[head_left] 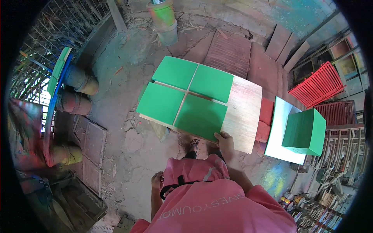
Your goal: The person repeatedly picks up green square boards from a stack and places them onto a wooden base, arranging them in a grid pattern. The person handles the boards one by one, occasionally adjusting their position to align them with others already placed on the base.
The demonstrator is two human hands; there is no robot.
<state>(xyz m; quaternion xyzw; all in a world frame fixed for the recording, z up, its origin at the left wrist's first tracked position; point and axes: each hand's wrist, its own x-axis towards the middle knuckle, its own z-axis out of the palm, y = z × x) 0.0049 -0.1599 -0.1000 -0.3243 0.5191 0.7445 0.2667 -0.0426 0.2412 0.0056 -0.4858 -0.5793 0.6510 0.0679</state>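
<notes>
Four green rectangular panels lie two by two on a pale wooden board (244, 105) in front of me. My right hand (224, 140) is closed at the near right corner of the closest right panel (201, 116), thumb and fingers at its edge. Narrow gaps separate this panel from the near left panel (161, 103), the far left panel (175, 72) and the far right panel (211, 82). My left hand (157, 181) hangs low beside my pink shirt, fingers loosely bent and apart, with nothing visible in it.
To the right, a stack of green panels (303, 132) stands on a white board (276, 128). Red slatted racks (318, 84) are beyond it. Buckets (165, 23) stand at the far side. On the left, a long blue-edged plank (52, 112) rests by several buckets.
</notes>
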